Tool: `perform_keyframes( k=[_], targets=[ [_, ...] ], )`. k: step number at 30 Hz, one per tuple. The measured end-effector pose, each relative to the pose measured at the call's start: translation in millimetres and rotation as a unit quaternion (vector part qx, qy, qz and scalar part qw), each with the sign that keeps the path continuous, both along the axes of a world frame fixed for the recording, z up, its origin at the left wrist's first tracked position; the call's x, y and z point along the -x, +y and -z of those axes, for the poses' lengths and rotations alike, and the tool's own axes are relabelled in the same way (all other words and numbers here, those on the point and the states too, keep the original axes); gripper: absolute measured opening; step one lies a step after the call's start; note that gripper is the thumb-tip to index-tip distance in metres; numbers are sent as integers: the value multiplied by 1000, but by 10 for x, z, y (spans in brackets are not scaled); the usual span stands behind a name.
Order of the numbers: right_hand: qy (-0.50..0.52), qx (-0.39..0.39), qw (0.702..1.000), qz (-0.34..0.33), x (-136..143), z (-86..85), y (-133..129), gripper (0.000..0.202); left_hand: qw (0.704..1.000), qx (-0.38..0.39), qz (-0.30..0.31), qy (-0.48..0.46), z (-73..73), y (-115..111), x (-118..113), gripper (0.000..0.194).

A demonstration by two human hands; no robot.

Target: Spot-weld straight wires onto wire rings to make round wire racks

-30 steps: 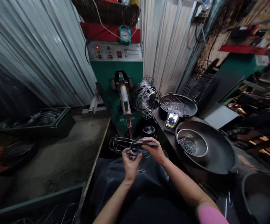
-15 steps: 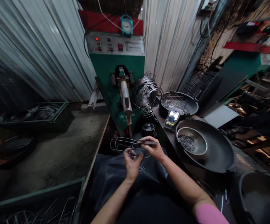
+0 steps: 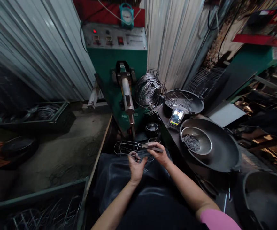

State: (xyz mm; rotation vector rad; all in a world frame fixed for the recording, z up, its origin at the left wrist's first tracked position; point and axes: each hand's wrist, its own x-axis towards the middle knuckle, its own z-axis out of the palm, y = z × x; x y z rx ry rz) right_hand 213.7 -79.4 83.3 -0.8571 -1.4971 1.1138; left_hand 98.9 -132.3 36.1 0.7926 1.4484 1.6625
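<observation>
A long rounded wire frame (image 3: 128, 143) lies across my lap, over a dark apron (image 3: 109, 169). My left hand (image 3: 136, 166) is closed on its lower wires, thumb and fingers pinching near the middle. Over the frame's right end, my right hand (image 3: 159, 155) is closed around a flat grey metal bar (image 3: 156, 149). Whether that bar is joined to the wires I cannot tell. Just beyond the frame stands a green machine (image 3: 138, 64) with a thick metal arm (image 3: 127, 95) reaching down towards the frame.
At right, a wide dark pan (image 3: 224, 150) holds a metal bowl (image 3: 206, 143) of small wire pieces. Behind it are a lit phone (image 3: 176, 117), another pan (image 3: 197, 103) and a wire coil (image 3: 150, 92). Bins of wire parts (image 3: 44, 191) (image 3: 57, 119) stand at left.
The camera view has shifted slightly, so the machine sits a little higher in view. Both hands keep their hold; the right hand and bar have tilted a little.
</observation>
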Motion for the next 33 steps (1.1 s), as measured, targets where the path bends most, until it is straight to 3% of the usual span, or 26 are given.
perform_keyframes(
  k=[9,17,22,25,29,33],
  targets=[
    [-83,45,995,8,-232,147,-75,13,999,22,11,42,-7,-7,82,48],
    [-214,-103,971,14,-45,9,72,15,990,34,10,140,-43,77,150,48],
    [-243,-168,955,0,132,-73,103,12,991,30,8,133,-74,61,168,49],
    [-198,-139,970,-9,84,1,121,10,998,14,-8,58,-111,73,197,48],
    [-130,-44,991,-2,-38,109,107,13,1000,-7,2,15,-150,105,226,47],
    [-119,-23,993,10,-12,7,101,13,1000,-19,11,10,-167,127,220,46]
  ],
)
